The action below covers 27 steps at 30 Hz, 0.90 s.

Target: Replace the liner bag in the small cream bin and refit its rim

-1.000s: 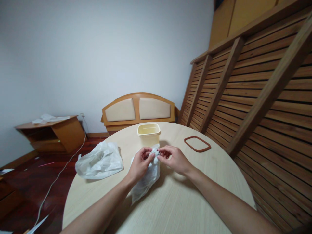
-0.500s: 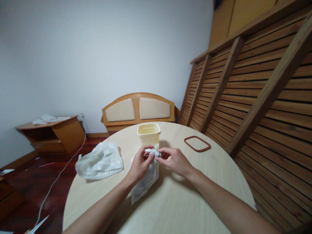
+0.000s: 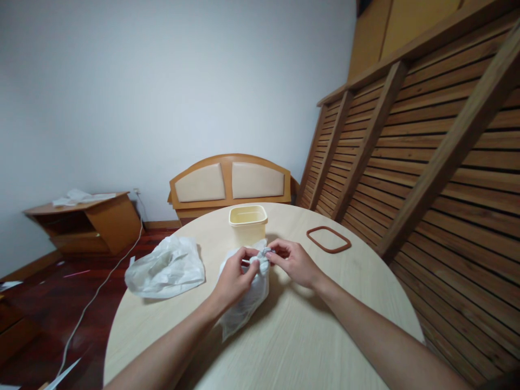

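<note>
Both hands pinch the bunched, knotted top of a thin white plastic bag (image 3: 247,309), which hangs down toward the tabletop. My left hand (image 3: 236,275) grips the knot from the left, thumb against fingers. From the right, my right hand (image 3: 293,262) pinches the other side of the knot. Just beyond the hands stands a pale yellow open-topped plastic container (image 3: 247,232). Whether anything is inside the bag cannot be made out.
On the round pale wooden table (image 3: 317,346), a second crumpled white plastic bag (image 3: 166,271) lies at left. A brown rounded-rectangle ring (image 3: 328,251) rests at right. Behind are a headboard (image 3: 231,181), a low cabinet (image 3: 101,227) and a leaning slatted wooden frame (image 3: 406,162).
The knotted bag top has shifted slightly to the right with both hands. My right hand's grip has moved a little up and away from the left. The container and ring have stayed put.
</note>
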Each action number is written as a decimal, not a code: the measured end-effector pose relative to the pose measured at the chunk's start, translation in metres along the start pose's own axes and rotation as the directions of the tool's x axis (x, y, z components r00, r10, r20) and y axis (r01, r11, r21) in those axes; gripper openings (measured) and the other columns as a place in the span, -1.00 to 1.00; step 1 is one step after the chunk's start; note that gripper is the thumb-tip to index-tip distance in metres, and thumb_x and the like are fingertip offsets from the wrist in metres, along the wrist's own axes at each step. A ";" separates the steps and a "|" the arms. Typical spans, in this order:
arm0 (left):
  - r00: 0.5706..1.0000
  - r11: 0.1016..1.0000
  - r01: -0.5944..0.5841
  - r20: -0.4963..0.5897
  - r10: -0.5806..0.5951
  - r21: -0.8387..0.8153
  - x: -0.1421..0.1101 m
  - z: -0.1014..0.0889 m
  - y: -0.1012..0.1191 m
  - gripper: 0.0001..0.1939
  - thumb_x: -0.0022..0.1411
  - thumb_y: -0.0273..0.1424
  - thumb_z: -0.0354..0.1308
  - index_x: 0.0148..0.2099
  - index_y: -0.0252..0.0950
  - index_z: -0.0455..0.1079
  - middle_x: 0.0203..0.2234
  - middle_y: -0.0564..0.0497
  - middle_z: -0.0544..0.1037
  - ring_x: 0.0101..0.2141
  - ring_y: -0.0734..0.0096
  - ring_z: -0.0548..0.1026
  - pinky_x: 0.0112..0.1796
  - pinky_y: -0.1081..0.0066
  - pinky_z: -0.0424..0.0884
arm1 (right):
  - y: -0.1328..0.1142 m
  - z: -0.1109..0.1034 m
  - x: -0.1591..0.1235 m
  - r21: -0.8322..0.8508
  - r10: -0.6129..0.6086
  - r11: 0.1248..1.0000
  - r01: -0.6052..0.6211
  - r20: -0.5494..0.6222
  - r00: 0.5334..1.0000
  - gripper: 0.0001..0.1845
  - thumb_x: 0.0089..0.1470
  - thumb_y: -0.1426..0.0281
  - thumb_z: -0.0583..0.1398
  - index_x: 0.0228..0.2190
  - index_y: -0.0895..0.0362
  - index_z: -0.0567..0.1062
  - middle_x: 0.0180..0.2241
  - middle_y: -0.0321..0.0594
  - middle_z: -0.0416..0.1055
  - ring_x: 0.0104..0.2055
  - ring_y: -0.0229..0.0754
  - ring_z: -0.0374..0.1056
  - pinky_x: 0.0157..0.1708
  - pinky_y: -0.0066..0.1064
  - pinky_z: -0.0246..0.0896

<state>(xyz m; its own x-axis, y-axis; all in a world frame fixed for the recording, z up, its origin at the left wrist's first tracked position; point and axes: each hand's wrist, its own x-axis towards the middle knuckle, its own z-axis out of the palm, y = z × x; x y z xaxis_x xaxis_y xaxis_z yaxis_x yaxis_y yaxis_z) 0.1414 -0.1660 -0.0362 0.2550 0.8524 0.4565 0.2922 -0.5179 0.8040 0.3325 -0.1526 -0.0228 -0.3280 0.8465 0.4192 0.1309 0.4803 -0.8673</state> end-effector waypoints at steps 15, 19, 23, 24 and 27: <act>0.998 0.997 -0.036 0.057 0.032 0.066 0.000 0.001 -0.004 -0.68 0.35 -0.24 0.10 0.01 -0.31 0.50 -0.08 -0.12 0.63 -0.06 0.19 0.55 0.02 0.27 0.38 | 0.002 -0.006 0.000 -0.115 -0.061 0.992 0.057 -0.035 0.998 -0.79 0.16 0.28 0.23 -0.24 0.15 0.57 -0.29 -0.17 0.57 -0.25 -0.15 0.46 -0.22 -0.32 0.33; 0.994 0.998 -0.025 0.105 0.018 0.064 0.000 0.000 -0.003 -0.65 0.37 -0.21 0.07 0.02 -0.30 0.53 -0.07 -0.11 0.64 -0.07 0.15 0.56 0.01 0.26 0.39 | 0.003 -0.006 0.000 -0.064 -0.089 0.994 0.086 -0.032 0.996 -0.79 0.17 0.30 0.21 -0.23 0.15 0.56 -0.25 -0.16 0.57 -0.21 -0.14 0.48 -0.16 -0.30 0.37; 0.986 0.996 -0.042 0.164 0.028 0.084 -0.001 0.000 0.000 -0.66 0.41 -0.21 0.03 0.01 -0.27 0.52 -0.10 -0.07 0.65 -0.10 0.17 0.57 -0.02 0.27 0.42 | 0.003 -0.004 -0.001 -0.079 -0.088 0.993 0.087 -0.009 0.996 -0.77 0.20 0.33 0.19 -0.14 0.13 0.53 -0.21 -0.15 0.56 -0.19 -0.15 0.48 -0.16 -0.30 0.38; 0.986 0.994 -0.053 0.161 0.037 0.097 -0.001 0.000 0.001 -0.67 0.40 -0.22 0.04 0.03 -0.26 0.51 -0.09 -0.07 0.64 -0.08 0.17 0.56 -0.01 0.27 0.41 | 0.003 -0.004 -0.001 -0.099 -0.099 0.990 0.096 -0.016 0.995 -0.76 0.20 0.34 0.19 -0.11 0.12 0.52 -0.19 -0.16 0.56 -0.18 -0.16 0.48 -0.17 -0.31 0.38; 0.988 0.977 -0.098 0.138 0.072 0.191 -0.002 -0.004 0.003 -0.68 0.37 -0.26 0.07 0.09 -0.25 0.45 -0.01 -0.10 0.61 -0.01 0.15 0.55 0.05 0.24 0.39 | 0.001 -0.007 -0.001 -0.184 -0.158 0.971 0.154 -0.008 0.987 -0.74 0.19 0.43 0.15 -0.09 0.08 0.51 -0.15 -0.17 0.54 -0.15 -0.16 0.46 -0.19 -0.33 0.36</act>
<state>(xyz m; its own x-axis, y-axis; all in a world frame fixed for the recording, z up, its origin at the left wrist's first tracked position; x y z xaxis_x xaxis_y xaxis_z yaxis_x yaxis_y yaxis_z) 0.1380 -0.1688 -0.0334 0.4001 0.7948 0.4564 0.4363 -0.6031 0.6678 0.3392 -0.1513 -0.0222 -0.3370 0.7619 0.5531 0.2490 0.6387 -0.7280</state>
